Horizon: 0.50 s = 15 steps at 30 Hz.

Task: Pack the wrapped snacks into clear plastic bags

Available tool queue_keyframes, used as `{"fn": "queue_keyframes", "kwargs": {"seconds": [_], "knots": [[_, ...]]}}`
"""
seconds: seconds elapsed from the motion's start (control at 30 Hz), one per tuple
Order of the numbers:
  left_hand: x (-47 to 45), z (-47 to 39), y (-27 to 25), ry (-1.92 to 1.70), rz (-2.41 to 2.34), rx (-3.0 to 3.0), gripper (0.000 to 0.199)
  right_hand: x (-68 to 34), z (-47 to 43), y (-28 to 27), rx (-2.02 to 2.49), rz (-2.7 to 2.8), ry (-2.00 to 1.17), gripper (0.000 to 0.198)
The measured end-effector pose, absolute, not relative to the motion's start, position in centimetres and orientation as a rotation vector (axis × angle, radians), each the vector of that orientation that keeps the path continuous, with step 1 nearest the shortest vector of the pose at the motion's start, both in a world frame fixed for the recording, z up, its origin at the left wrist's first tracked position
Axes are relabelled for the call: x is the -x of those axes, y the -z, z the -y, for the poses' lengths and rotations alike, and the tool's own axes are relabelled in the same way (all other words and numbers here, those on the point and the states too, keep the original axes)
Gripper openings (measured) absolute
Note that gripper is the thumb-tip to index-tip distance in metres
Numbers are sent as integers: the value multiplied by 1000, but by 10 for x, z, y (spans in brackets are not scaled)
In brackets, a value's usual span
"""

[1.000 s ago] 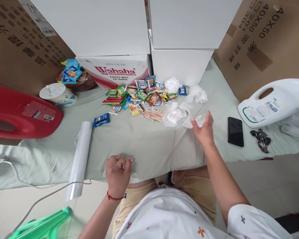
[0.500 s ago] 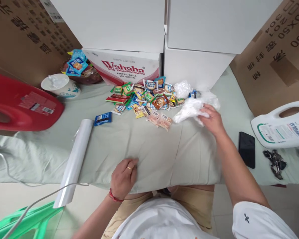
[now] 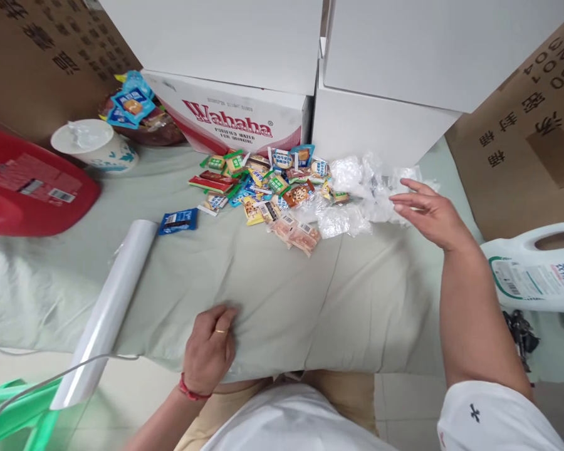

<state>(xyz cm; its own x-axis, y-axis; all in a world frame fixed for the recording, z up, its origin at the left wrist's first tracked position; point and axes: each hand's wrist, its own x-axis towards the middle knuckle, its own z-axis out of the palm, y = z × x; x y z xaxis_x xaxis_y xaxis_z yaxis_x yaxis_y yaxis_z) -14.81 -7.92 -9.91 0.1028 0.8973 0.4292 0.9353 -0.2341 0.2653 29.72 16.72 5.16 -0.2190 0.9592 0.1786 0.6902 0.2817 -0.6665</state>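
Observation:
My right hand [image 3: 427, 213] is open, its fingers stretched toward the left, just beside crumpled clear plastic bags [image 3: 371, 188]. Another clear bag [image 3: 343, 222] lies flatter in front of them, against the snack packets. My left hand [image 3: 210, 344] rests on the cloth near the table's front edge. Its fingers are curled in, and no object shows in them. Between the hands and the boxes lies a heap of small wrapped snacks [image 3: 258, 175]. Two pinkish packets [image 3: 294, 232] are at its front. A blue packet [image 3: 178, 221] sits apart to the left.
A white plastic roll [image 3: 108, 313] juts over the front edge at left. Beyond it are a red jug [image 3: 32, 181], a paper tub [image 3: 96, 144] and a snack bowl [image 3: 164, 131]. Boxes [image 3: 235, 119] stand behind. At right are a white detergent bottle [image 3: 540, 269] and keys [image 3: 521, 335].
My right hand has let go of the white plastic bag and opened, moving slightly right. The bag now lies spread among the other bags. My left hand stays on the cloth; the view has shifted.

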Motion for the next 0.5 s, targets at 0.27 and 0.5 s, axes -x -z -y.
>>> {"fn": "queue_keyframes", "kwargs": {"seconds": [0.27,0.5], "knots": [[148,76,96,802,1810,2326,35,-264,-181,-46,1530,1820,-168,25],[146,75,96,845,1795,2325,36,-338,-230,1,1876,1158,206,32]]}}
